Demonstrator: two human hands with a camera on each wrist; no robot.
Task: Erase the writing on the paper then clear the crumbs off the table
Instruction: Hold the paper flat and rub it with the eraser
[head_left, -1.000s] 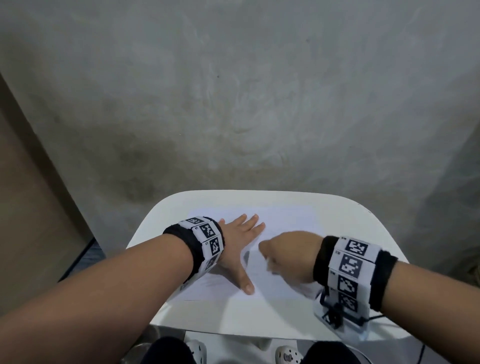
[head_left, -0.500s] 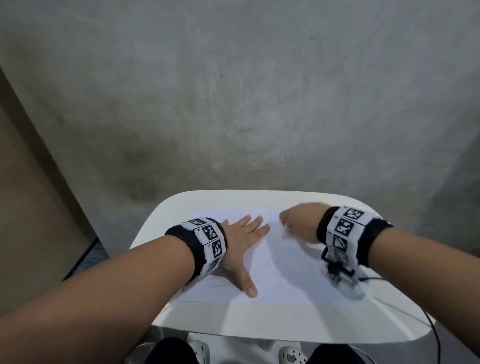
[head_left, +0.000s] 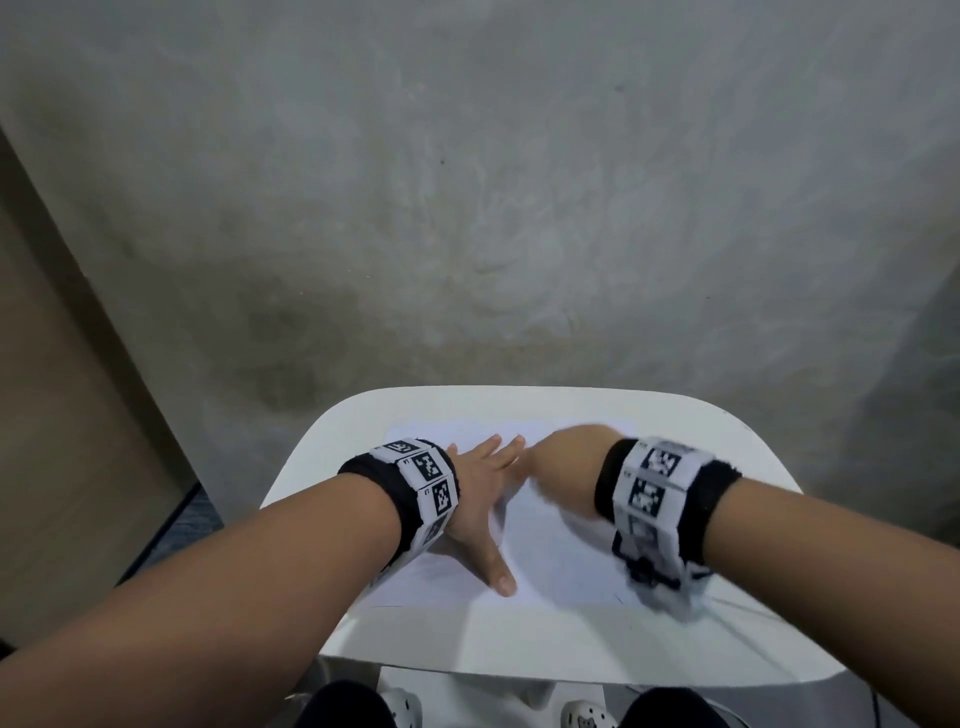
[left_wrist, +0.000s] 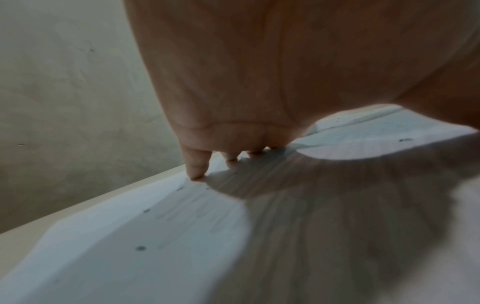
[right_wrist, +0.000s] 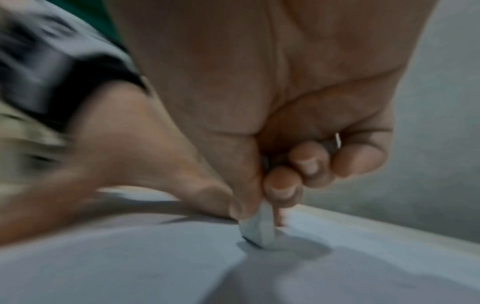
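Observation:
A white sheet of paper (head_left: 561, 551) lies on the small white table (head_left: 519, 639). My left hand (head_left: 483, 499) lies flat on the paper's left part, fingers straight and spread, thumb pointing toward me. My right hand (head_left: 563, 467) is blurred, over the paper's far middle, just right of the left fingers. In the right wrist view it pinches a small white eraser (right_wrist: 257, 228) between thumb and fingers, its dirty tip pressed on the paper (right_wrist: 130, 267). Small dark crumbs (left_wrist: 140, 248) dot the paper (left_wrist: 116, 257) in the left wrist view.
The table stands against a grey concrete wall (head_left: 493, 208), with a beige panel (head_left: 62, 415) at the left. A thin cable (head_left: 727, 603) trails from the right wrist camera across the table's right side. My knees and shoes show below the table's near edge.
My right hand with the eraser went from the paper's near middle to its far right, and has now come left to beside the left fingers. The left hand stayed flat.

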